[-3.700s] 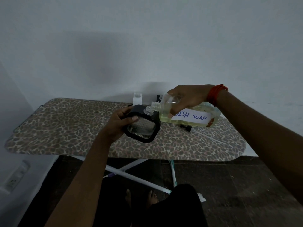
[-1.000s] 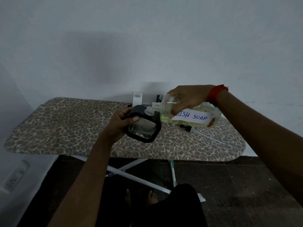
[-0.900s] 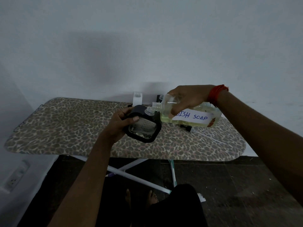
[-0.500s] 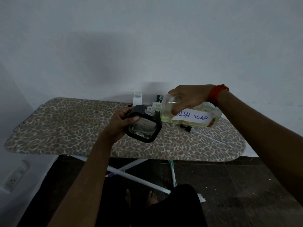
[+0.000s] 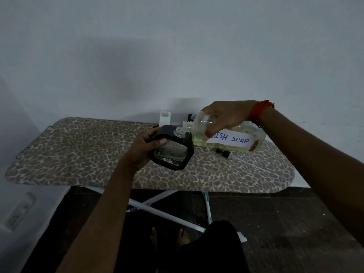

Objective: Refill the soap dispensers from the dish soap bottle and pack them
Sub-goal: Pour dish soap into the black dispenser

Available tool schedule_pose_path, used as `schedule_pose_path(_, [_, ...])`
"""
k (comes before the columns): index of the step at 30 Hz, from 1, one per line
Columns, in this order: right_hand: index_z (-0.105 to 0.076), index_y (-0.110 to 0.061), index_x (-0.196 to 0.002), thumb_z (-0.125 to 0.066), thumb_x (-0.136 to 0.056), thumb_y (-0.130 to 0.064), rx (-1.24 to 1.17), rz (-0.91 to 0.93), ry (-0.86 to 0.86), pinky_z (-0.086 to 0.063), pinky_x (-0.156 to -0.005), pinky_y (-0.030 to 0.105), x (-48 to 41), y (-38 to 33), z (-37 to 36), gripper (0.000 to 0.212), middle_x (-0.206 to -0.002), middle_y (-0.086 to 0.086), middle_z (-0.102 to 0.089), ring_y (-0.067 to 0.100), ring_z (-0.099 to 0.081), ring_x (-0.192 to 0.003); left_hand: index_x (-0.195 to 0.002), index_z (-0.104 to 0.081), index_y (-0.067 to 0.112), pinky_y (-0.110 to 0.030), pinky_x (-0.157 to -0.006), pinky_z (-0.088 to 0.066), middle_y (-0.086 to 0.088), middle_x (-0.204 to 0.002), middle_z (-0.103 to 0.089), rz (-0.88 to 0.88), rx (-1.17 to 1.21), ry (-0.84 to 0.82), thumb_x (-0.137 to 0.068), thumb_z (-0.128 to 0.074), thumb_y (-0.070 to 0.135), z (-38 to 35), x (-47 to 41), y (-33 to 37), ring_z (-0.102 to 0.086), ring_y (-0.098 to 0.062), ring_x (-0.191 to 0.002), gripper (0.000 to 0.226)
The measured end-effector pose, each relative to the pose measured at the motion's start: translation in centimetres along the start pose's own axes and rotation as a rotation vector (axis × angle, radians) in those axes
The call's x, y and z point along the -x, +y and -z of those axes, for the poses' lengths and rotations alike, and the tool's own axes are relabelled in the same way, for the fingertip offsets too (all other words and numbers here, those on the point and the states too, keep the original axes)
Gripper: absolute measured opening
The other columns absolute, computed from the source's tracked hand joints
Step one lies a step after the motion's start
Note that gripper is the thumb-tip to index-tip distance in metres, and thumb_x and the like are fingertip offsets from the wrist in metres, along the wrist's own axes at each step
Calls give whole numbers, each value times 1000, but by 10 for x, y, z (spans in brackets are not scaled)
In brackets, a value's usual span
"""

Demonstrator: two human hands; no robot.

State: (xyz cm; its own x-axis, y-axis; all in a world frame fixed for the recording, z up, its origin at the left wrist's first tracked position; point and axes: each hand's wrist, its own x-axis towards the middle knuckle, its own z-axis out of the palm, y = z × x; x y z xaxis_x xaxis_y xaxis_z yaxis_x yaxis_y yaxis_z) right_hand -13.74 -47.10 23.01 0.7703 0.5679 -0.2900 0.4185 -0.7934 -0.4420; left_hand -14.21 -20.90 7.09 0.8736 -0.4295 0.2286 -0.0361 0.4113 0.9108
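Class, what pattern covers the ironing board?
A brown leopard-spot print covers the ironing board, clearest in the head view.

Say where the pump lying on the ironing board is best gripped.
Pinch the pump by its black collar, from above, once the dish soap bottle overhead clears. It lies flat on the ironing board; its thin clear tube probably offers poor hold.

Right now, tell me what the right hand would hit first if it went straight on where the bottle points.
Most likely the soap dispenser: the right hand tips the dish soap bottle leftward, its neck almost at the dispenser's clear mouth, which the left hand holds. Depth between them is unclear.
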Motion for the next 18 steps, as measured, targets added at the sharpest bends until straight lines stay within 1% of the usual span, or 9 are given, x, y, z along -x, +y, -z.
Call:
schedule_pose_path(2, [-71,-32,-100,-81,-77,-41,-11,8,3,-46,-69,24,0,0,0,27,-94,4,-71,13,-61,-75,-114,-70,13,-34,-79,-56,-8,-104,-72,0,0,-2,-63,-90,34,0,0,0,-69,-25,-98,59])
schedule_pose_path(4, [-72,-31,-101,-82,-79,-36,-12,6,8,-48,-71,27,0,0,-1,24,-97,5,-71,18,-63,-78,-115,-70,12,-34,-80,-56,-9,-106,-72,2,4,-3,-63,-89,33,0,0,0,-68,-25,-99,60])
schedule_pose_path(6, [-71,-32,-99,-82,-79,-36,-1,5,6,-48,-71,30,-1,0,-1,23,-96,8,-71,20,-63,-78,-117,-69,12,-35,-81,-56,-11,-108,-72,3,4,0,-63,-89,33,1,0,0,-68,-27,-101,61])
schedule_pose_path(8, [-71,-33,-99,-82,-77,-40,10,5,4,-49,-72,33,-1,0,-1,25,-96,8,-71,22,-64,-78,-117,-69,11,-36,-81,-56,-12,-109,-71,2,2,3,-63,-90,33,0,-1,-1,-67,-28,-102,62])
schedule_pose_path(12, [-71,-31,-101,-78,-67,-57,27,8,16,-50,-70,36,0,-2,-1,43,-95,11,-70,26,-64,-78,-115,-71,13,-34,-79,-56,-9,-106,-73,2,1,6,-62,-90,34,-1,-1,0,-69,-25,-99,59])
schedule_pose_path(13, [-71,-31,-101,-79,-68,-55,19,6,15,-49,-68,34,0,-1,-1,42,-95,12,-70,24,-63,-75,-114,-72,14,-34,-78,-56,-8,-105,-73,2,3,5,-62,-90,34,-1,-1,0,-69,-25,-98,58])
schedule_pose_path(15, [-71,-31,-100,-82,-75,-45,-2,2,9,-45,-63,25,1,-1,-1,31,-93,13,-70,15,-59,-68,-113,-72,15,-33,-78,-56,-8,-104,-73,2,7,2,-62,-90,34,-2,0,1,-69,-24,-98,57])
schedule_pose_path(17, [-72,-30,-101,-82,-79,-39,-5,5,12,-44,-61,20,2,0,0,26,-93,11,-70,10,-57,-67,-113,-72,15,-34,-79,-56,-8,-104,-73,-1,5,2,-62,-90,34,-3,0,1,-69,-24,-98,57])
schedule_pose_path(18, [-71,-29,-101,-82,-78,-39,-4,1,16,-44,-61,20,2,1,-1,26,-93,11,-70,10,-57,-67,-113,-72,15,-34,-79,-56,-8,-104,-73,-2,5,2,-62,-90,34,-3,-1,0,-69,-24,-98,57])
